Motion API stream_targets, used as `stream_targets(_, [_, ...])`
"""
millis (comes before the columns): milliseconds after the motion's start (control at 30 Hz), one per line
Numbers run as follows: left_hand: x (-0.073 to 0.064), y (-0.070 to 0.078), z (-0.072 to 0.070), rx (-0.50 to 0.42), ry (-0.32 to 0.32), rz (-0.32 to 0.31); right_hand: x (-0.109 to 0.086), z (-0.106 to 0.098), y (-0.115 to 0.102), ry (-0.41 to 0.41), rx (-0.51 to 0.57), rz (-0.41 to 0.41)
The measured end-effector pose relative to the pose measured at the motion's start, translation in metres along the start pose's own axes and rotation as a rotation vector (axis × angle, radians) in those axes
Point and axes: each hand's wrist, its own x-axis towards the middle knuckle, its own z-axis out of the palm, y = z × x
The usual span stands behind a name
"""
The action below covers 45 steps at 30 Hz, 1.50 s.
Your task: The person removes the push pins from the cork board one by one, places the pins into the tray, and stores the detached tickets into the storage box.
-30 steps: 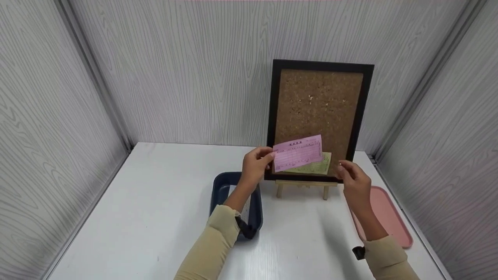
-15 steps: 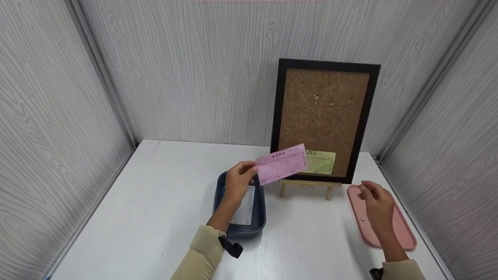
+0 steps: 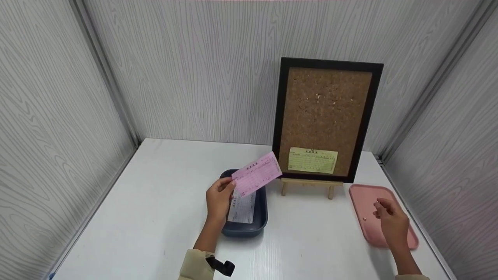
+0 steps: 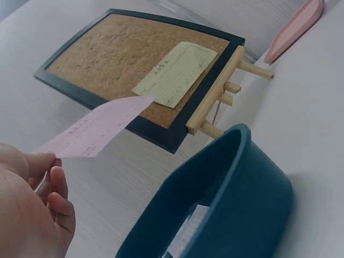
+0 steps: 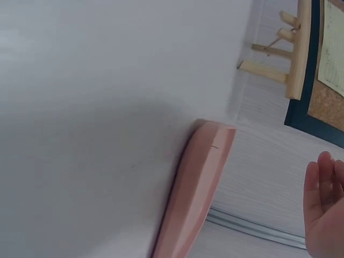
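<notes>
My left hand (image 3: pixel 218 199) pinches a pink printed slip (image 3: pixel 256 174) by its left end, tilted in the air over the far end of the blue bin (image 3: pixel 246 233). A white printed slip (image 3: pixel 242 210) lies in that bin. Over the pink tray (image 3: pixel 358 193) hovers my right hand (image 3: pixel 393 221), thumb and forefinger pinching what looks like a tiny thumbtack (image 3: pixel 378 202), barely visible. A yellow-green slip (image 3: pixel 313 160) is fixed low on the corkboard (image 3: pixel 323 112), with a small shiny tack (image 4: pixel 159 66) near its top edge in the left wrist view.
The black-framed corkboard leans on a small wooden easel (image 3: pixel 311 181) near the back wall. One small pale tack (image 3: pixel 364 218) lies in the pink tray by the right wall. White table surface (image 3: pixel 155 194) extends left of the bin.
My left hand has drawn the pink slip leftward and down, away from the board, uncovering the yellow-green slip. My right hand has moved right and down from the board to above the pink tray.
</notes>
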Motion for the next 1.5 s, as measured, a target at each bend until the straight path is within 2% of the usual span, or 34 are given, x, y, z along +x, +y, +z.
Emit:
stream_targets(167, [-0.004,-0.013,-0.005,-0.029,0.052,-0.028,0.002,-0.007,0.016,-0.038,-0.106,0.048])
stream_targets(467, [-0.008,-0.035,-0.011,-0.033,0.146,-0.061,0.002,-0.019,0.036,-0.176,-0.301,0.131])
stream_targets(700, [-0.013,-0.041,-0.015,-0.028,0.207,-0.074,0.005,-0.024,0.041,-0.223,-0.34,0.206])
stream_targets(900, [-0.018,-0.045,-0.013,0.019,0.252,-0.073,0.006,-0.025,0.044,-0.234,-0.351,0.254])
stream_targets(1233, [-0.02,-0.041,-0.011,0.112,0.301,-0.069,0.007,-0.025,0.043,-0.248,-0.343,0.243])
stream_targets(1500, [-0.019,-0.042,-0.005,0.224,0.315,-0.024,0.006,-0.023,0.043,-0.277,-0.33,0.255])
